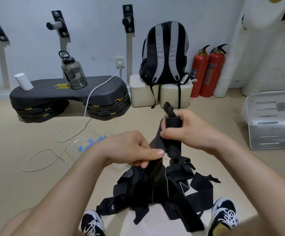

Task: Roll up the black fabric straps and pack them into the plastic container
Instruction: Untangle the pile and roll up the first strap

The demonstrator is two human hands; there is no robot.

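Observation:
A heap of black fabric straps (155, 189) lies on the floor between my two shoes. One black strap (169, 142) is lifted above the heap. My right hand (184, 128) grips its partly rolled upper end, with a short tail sticking up past my fingers. My left hand (135, 149) pinches the same strap lower down, just above the heap. A clear plastic container (80, 143) with blue clips sits on the floor to the left, partly hidden behind my left wrist.
A white charging cable (62, 147) loops over the floor beside the container. A black step platform (70, 97) holding a water bottle (73, 72) stands at the back left. Backpack (165, 53) on cream blocks, two fire extinguishers (206, 72), a white metal panel (274, 120) at right.

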